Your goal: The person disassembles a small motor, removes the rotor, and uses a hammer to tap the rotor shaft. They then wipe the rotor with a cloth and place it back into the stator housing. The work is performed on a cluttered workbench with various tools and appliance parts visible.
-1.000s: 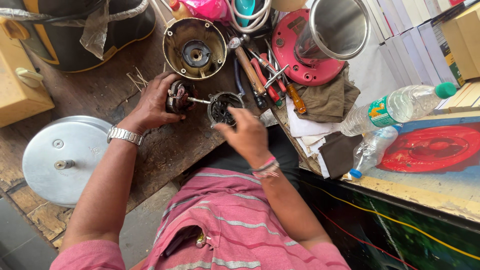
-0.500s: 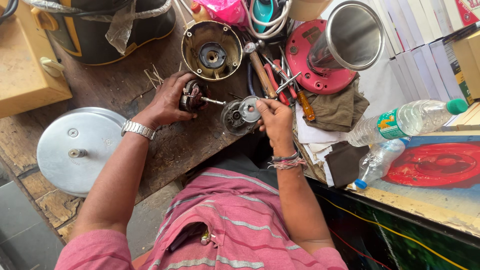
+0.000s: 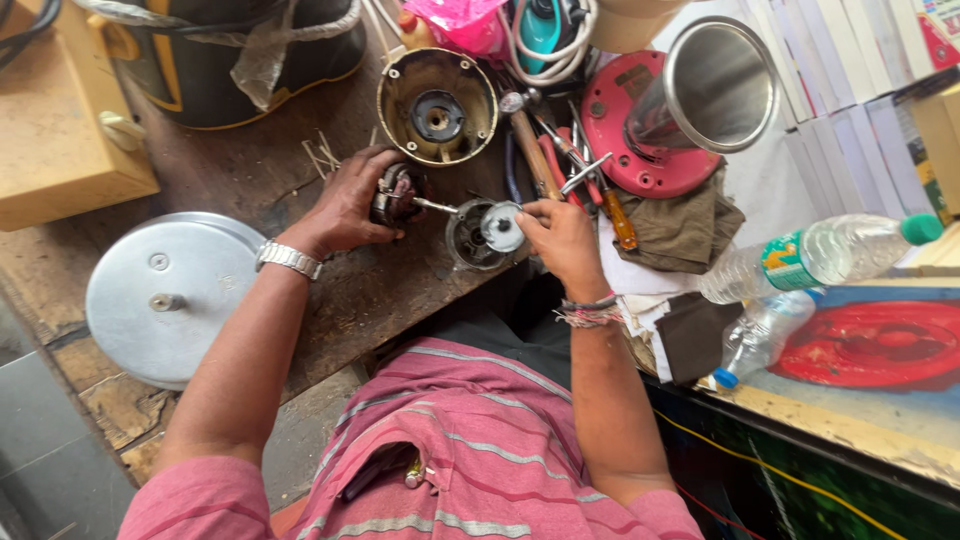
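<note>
Your left hand (image 3: pixel 345 205) covers most of the dark wound motor rotor (image 3: pixel 398 196); its grip contact is hidden. The black-and-yellow drum (image 3: pixel 230 60) is cut off by the top edge.

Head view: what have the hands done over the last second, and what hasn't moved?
The right hand slid off the top of the round dark housing to its right edge, uncovering a small silvery disc that its fingers now pinch. The left hand kept its grip on the motor rotor, shaft pointing at the housing. The brass-coloured bowl, grey lid and steel jar lie as before.
</note>
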